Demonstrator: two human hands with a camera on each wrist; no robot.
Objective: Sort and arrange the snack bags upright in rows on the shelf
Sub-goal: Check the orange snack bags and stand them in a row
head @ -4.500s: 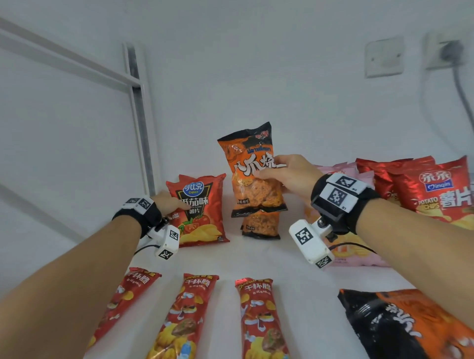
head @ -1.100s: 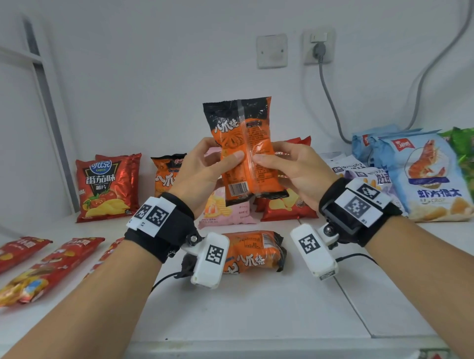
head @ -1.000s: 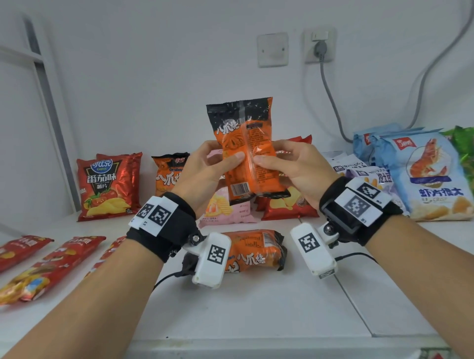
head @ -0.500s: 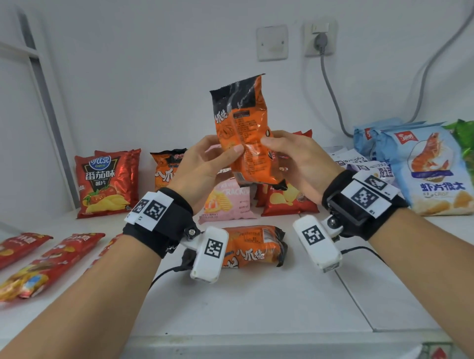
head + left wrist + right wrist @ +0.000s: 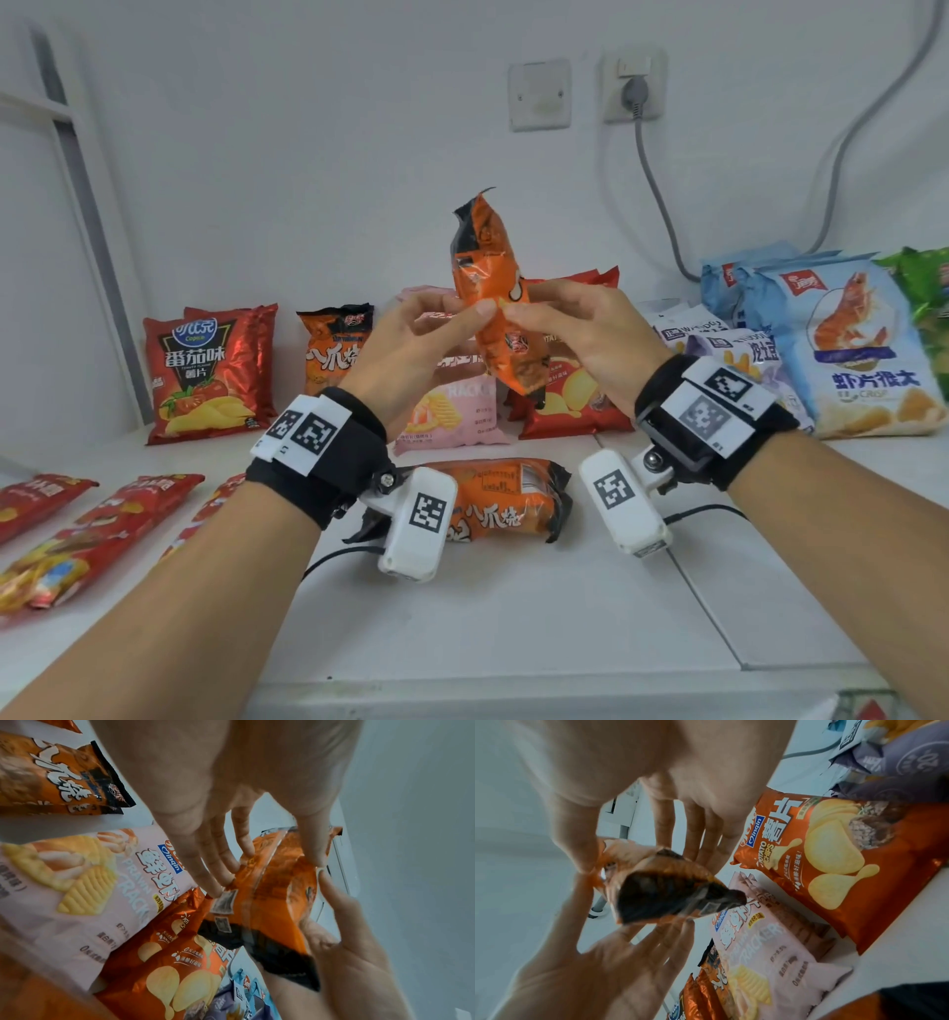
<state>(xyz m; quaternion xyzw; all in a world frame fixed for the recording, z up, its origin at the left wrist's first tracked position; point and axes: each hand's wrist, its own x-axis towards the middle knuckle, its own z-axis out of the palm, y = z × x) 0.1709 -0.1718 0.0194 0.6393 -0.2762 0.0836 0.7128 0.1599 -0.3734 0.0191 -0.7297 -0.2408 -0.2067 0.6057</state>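
Both hands hold one orange and black snack bag [image 5: 490, 288] upright in the air above the white shelf [image 5: 513, 606], its narrow edge turned toward me. My left hand [image 5: 462, 314] pinches its left side between thumb and fingers. My right hand [image 5: 534, 314] pinches the right side. The left wrist view shows the bag's [image 5: 277, 892] back seam and barcode, and the right wrist view shows its black bottom end [image 5: 659, 892]. A matching orange bag [image 5: 506, 506] lies flat below my wrists. Another orange bag [image 5: 334, 349] stands against the wall.
A red tomato chip bag [image 5: 205, 370] stands at back left. Pink cracker [image 5: 452, 411] and red potato chip bags [image 5: 570, 406] lean behind my hands. Purple [image 5: 729, 349], blue shrimp [image 5: 852, 349] and green bags [image 5: 929, 293] crowd the right. Long red bags [image 5: 77, 534] lie flat at left.
The held bag has turned from back-facing to edge-on and tilted between my hands. Earlier my right hand alone held an orange bag near the left end of the shelf.
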